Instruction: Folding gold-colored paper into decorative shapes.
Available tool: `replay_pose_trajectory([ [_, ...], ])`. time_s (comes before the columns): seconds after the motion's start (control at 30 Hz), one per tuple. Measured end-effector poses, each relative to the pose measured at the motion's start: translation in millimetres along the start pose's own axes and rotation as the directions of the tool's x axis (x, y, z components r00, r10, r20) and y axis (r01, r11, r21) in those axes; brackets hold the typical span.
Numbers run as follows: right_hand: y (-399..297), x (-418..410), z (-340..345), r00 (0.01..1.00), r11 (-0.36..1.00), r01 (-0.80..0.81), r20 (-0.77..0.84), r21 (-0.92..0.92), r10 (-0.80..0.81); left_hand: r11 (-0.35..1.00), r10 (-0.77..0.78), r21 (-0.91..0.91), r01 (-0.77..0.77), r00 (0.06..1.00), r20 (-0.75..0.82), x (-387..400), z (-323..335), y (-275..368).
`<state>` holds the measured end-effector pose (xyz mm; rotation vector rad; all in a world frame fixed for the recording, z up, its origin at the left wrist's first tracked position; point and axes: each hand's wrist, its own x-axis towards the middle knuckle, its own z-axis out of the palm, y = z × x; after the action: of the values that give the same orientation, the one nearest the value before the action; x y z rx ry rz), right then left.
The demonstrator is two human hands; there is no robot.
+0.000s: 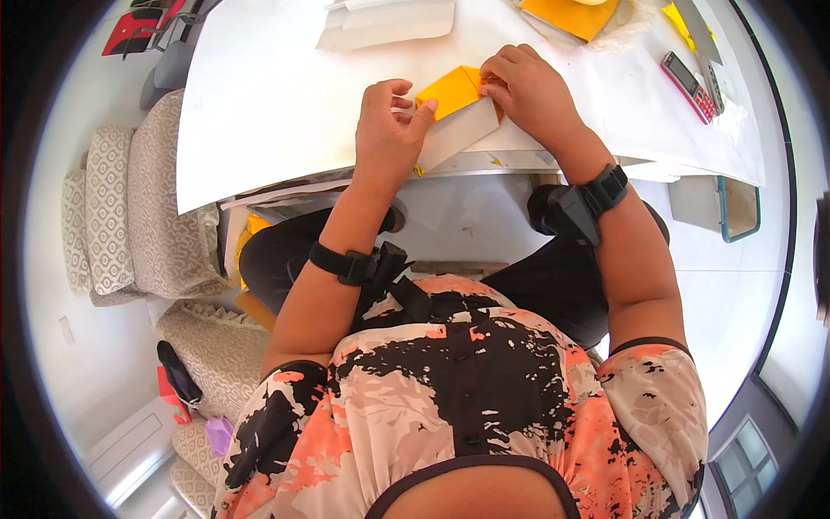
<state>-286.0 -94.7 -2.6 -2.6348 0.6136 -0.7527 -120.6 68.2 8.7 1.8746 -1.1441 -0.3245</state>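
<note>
A folded sheet of yellow paper (450, 93), with a greyish-white panel (462, 133) below it, lies at the near edge of the white table. My left hand (394, 123) has its thumb on the left end of the yellow part, the other fingers curled loosely beside it. At the upper right corner, my right hand (526, 91) pinches the yellow paper between thumb and fingers. Farther up the table are white sheets (389, 23) and, to the right, another yellow piece (574, 16) on clear plastic. Both wrists wear black straps.
A red and black keypad phone (688, 87) lies at the table's right, beside a grey strip-like object. Below that side stands a bin with a teal rim (739, 211). Patterned sofa seats (168, 194) are on the left. The table's near edge (285, 188) runs above my knees.
</note>
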Motion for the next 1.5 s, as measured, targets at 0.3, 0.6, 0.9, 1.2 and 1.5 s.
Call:
replay_pose_trajectory([
  [0.3,3.0,4.6,2.3,1.000,1.000,-0.004,0.011,0.006,0.004,0.996,0.050,0.073,-0.058,0.994,0.101,-14.1,-9.0,-12.2],
  [0.6,-38.1,-13.2,-1.0,0.922,0.906,0.385,-0.023,0.177,-0.387,0.930,0.261,0.209,-0.303,0.943,0.204,-19.8,-10.2,-18.3],
  [0.9,-50.7,-30.9,11.0,0.895,0.909,0.401,0.161,0.115,-0.416,0.971,0.172,0.142,-0.191,0.976,0.134,-24.7,-2.2,-16.9],
  [1.2,-54.2,-31.5,17.2,0.909,0.918,0.385,0.131,0.095,-0.395,0.947,0.241,0.173,-0.272,0.953,0.183,-25.9,-10.4,-17.8],
  [1.5,-41.8,-22.3,8.5,0.883,0.880,0.463,0.033,0.105,-0.468,0.917,0.321,0.188,-0.352,0.930,0.178,-42.2,-5.6,-12.6],
])
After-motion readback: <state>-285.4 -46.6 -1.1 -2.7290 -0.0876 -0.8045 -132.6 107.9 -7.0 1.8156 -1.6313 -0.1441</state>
